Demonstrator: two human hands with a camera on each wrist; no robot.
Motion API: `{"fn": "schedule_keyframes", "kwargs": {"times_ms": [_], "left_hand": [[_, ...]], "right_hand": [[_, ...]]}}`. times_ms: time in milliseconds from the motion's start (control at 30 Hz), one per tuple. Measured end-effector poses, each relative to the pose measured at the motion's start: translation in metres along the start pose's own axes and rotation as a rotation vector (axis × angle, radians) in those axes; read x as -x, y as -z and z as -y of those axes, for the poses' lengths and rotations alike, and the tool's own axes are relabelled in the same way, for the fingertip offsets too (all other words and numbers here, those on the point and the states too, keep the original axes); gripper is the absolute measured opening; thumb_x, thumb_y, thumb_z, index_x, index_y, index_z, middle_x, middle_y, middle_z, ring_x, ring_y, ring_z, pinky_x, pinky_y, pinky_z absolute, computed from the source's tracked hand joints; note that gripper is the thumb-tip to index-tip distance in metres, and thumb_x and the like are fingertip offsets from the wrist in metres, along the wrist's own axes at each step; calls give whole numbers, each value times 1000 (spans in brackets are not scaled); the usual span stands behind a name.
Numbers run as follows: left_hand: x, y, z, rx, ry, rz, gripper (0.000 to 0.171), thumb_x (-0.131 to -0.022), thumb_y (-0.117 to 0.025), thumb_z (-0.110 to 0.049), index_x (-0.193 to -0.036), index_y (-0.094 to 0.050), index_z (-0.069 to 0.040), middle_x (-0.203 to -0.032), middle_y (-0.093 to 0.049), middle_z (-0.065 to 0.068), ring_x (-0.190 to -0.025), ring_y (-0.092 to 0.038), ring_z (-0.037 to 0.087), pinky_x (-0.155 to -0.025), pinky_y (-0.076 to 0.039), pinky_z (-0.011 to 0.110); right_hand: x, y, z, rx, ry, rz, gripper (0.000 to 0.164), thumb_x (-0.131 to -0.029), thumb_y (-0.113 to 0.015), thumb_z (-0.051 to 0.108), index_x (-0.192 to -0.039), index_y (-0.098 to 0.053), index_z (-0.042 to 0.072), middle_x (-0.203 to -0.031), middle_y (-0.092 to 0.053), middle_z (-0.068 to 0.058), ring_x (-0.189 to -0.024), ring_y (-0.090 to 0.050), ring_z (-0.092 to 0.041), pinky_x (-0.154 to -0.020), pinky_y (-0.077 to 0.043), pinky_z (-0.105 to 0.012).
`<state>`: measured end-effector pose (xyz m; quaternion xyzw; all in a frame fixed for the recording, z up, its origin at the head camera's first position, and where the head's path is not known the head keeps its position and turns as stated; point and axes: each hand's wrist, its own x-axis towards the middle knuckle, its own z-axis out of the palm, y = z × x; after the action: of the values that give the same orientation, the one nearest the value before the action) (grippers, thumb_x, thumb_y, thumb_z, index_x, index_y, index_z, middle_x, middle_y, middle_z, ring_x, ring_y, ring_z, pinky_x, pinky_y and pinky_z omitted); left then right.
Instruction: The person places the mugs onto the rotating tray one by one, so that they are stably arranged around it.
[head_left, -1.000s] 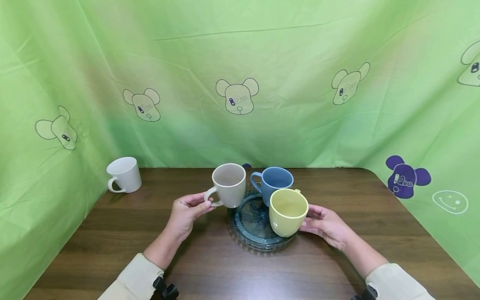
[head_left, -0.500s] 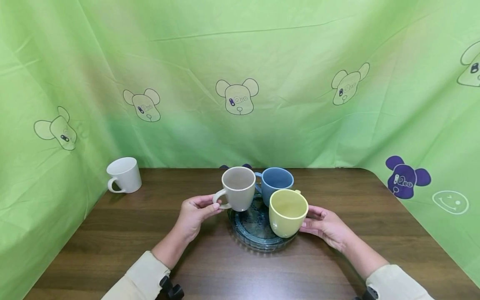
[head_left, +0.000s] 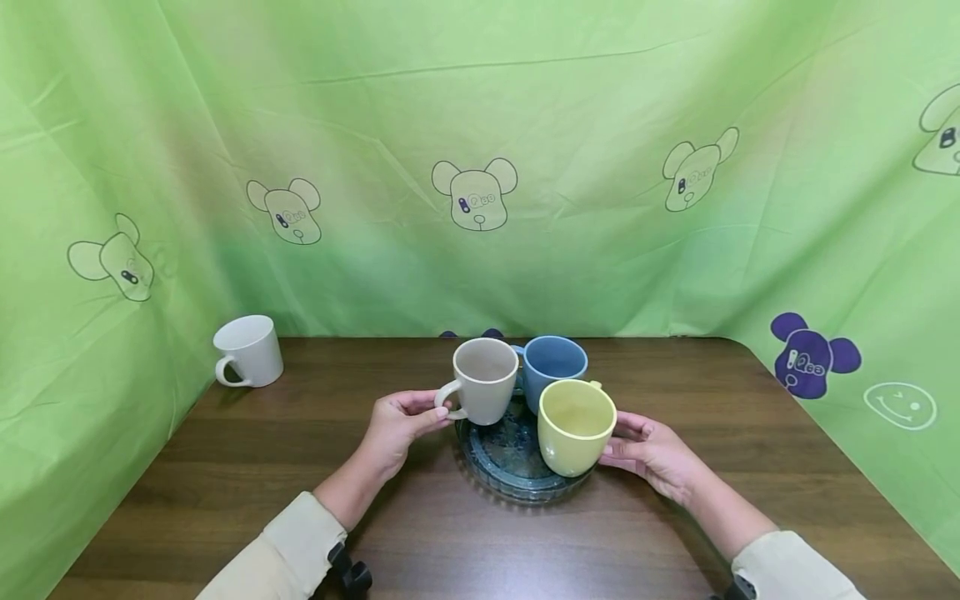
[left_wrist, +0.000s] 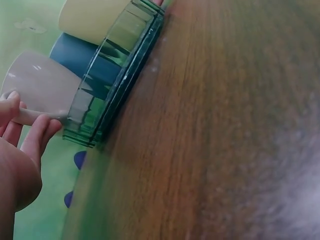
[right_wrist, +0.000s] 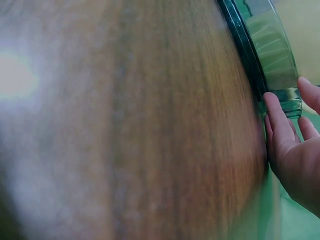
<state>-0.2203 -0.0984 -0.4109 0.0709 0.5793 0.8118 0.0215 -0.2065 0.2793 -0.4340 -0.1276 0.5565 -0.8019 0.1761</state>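
Observation:
My left hand (head_left: 400,429) pinches the handle of a pale beige mug (head_left: 486,392), upright over the left side of a round, clear blue-green tray (head_left: 502,462). Whether its base touches the tray floor is hard to tell. Behind and right of it, a blue mug (head_left: 553,358) stands in the tray. In front stands a yellow mug (head_left: 573,433), partly covering the blue one. My right hand (head_left: 656,454) holds the tray's right edge, close to the yellow mug. In the right wrist view, its fingers (right_wrist: 277,117) lie against the tray's outer wall, the thumb near the rim.
A white mug (head_left: 251,354) stands at the back left of the brown wooden table (head_left: 247,450), its handle to the left. A green cloth (head_left: 585,275) with printed bear faces hangs behind and along both sides of the table.
My left hand has carried the beige mug right and slightly toward me, over the tray and nearer the blue mug. The right hand and the other mugs keep their places.

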Motion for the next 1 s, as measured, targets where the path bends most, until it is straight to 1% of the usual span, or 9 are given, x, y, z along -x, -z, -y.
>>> {"fn": "schedule_keyframes", "kwargs": {"times_ms": [200,333,433,633,733,867,1000], "left_hand": [[-4,-1,3,-26,-10,-18,30,-80,-65,21,-110,-60,22,-95,-70,24,-78,-71,21,-76,-60,35],[-6,-2,4,-48,-15,-8,33,-79,-66,21,-112,-57,23,-102,-65,33,-83,-71,25,-76,-60,35],[-7,-2,4,-70,-10,5,35,-79,-66,20,-113,-56,24,-106,-63,37,-86,-71,27,-78,-60,35],[-11,-1,4,-96,4,-16,33,-80,-66,20,-111,-58,22,-102,-66,33,-89,-70,31,-78,-60,36],[-14,-2,5,-129,3,-35,31,-79,-67,19,-109,-61,20,-101,-67,30,-86,-71,25,-77,-60,34],[-19,-2,9,-218,-13,-57,26,-78,-71,15,-104,-66,16,-97,-70,26,-80,-69,13,-74,-60,27],[-23,-2,10,-290,-32,-69,23,-78,-74,12,-100,-69,13,-94,-71,23,-79,-67,11,-72,-58,22]], "right_hand": [[0,-3,2,14,-15,-39,39,-87,-55,-18,-111,-60,12,-112,-60,-4,-94,-68,-23,-88,-57,-40],[0,-4,3,20,-21,-45,40,-86,-55,-19,-109,-61,14,-111,-60,-4,-93,-68,-23,-88,-57,-39],[1,-5,4,14,-19,-42,41,-85,-55,-19,-108,-62,14,-111,-60,-4,-93,-68,-23,-87,-57,-39],[2,-7,5,12,-31,-52,40,-86,-55,-18,-109,-61,14,-111,-60,-5,-94,-68,-24,-88,-57,-39],[3,-7,6,-1,-39,-57,40,-86,-55,-19,-109,-61,14,-111,-60,-5,-95,-68,-24,-88,-57,-40],[3,-7,6,0,-42,-74,40,-85,-56,-19,-109,-61,13,-111,-60,-6,-94,-68,-25,-88,-57,-41],[4,-8,7,18,-49,-102,39,-85,-57,-19,-110,-60,11,-110,-59,-7,-93,-68,-24,-88,-57,-41]]}}
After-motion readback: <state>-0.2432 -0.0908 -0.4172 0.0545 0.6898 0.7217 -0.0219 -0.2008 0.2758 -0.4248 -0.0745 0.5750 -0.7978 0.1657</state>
